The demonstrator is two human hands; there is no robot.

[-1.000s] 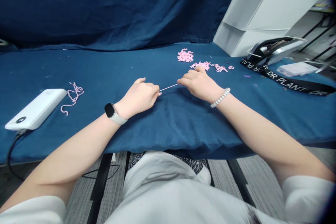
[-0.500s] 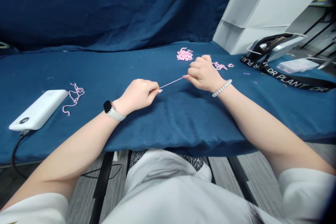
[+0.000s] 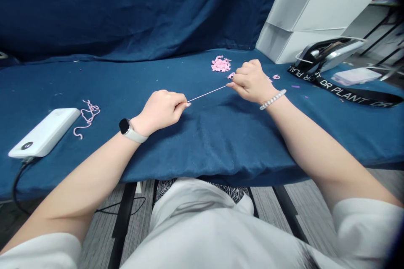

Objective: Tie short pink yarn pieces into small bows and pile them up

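A thin strand of pink yarn (image 3: pixel 207 93) runs taut between my two hands above the blue cloth. My left hand (image 3: pixel 164 109), with a watch on the wrist, pinches its near end between thumb and fingers. The other end is gripped by my right hand (image 3: pixel 251 82), which is curled closed and held a little farther back. Just behind the right hand lies a heap of short pink yarn pieces (image 3: pixel 221 64). More pink yarn lies partly hidden behind that hand, with a small loose bit (image 3: pixel 276 77) to its right.
On the left are a white power bank (image 3: pixel 47 132) with a black cable and a tangled pink yarn length (image 3: pixel 88 115). To the right lie a black lettered strap (image 3: pixel 350 92), a headset-like device (image 3: pixel 331 54) and a flat white case (image 3: pixel 356 75). White boxes (image 3: pixel 315 12) stand behind.
My hands have moved farther apart, the left one leftward and the right one rightward and slightly up. The visible stretch of yarn between them is longer.
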